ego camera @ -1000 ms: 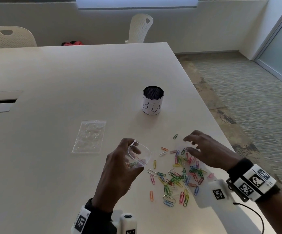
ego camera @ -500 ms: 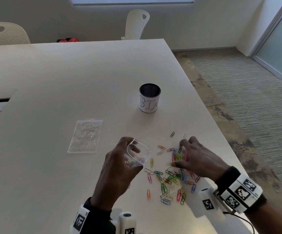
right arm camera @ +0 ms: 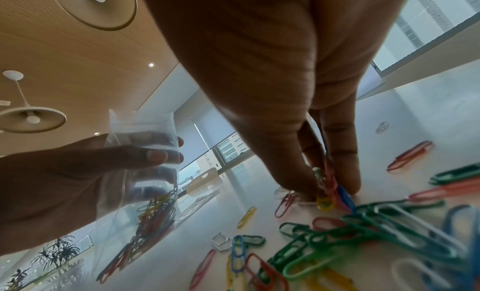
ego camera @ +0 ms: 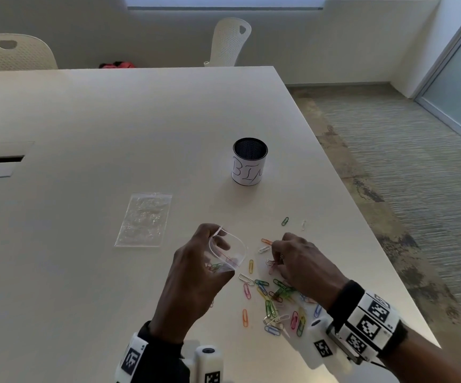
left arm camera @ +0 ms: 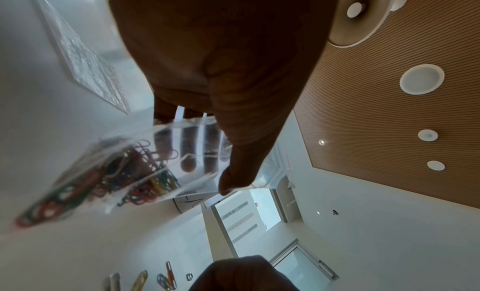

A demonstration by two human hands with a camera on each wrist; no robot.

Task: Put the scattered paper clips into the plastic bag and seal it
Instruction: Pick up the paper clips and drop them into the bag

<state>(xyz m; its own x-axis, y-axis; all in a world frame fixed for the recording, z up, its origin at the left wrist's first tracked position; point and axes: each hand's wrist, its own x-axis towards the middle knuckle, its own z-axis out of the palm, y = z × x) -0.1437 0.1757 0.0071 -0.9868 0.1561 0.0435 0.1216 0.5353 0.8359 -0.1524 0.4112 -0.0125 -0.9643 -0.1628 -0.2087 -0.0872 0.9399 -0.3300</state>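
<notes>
Left hand (ego camera: pixel 196 275): gripped the plastic bag (ego camera: pixel 228 254) near its open mouth, thumb (left arm camera: pixel 246 151) in front, fingers behind the film.
Right hand (ego camera: pixel 304 265): fingertips (right arm camera: pixel 345 184) narrowed to a pinch on a small bunch of clips, pressed against the table (ego camera: pixel 113 120).
Bag contents: some coloured clips gathered at the bottom, below the left fingers.
Paper clips (ego camera: pixel 276 299): most lay loose under and behind the right hand; two strays (ego camera: pixel 285 221) sat beyond its fingertips.
Second bag (ego camera: pixel 144 219): lay flat, well left of the left fingers.
Cup (ego camera: pixel 250 165): stood beyond both hands, apart from the clips.
Risk, transfer: likely loss of clips from the pinch, caused by smooth coated wire and interlinked loops.
Risk, bag: possible collapse of the mouth or spill, caused by thin limp film held from one side.
Risk, edge: possible fall of clips off the near right edge if swept.
Materials: bag clear, glossy, crinkled; clips thin bent wire, oval loops, glossy; table matte, smooth, pale.
</notes>
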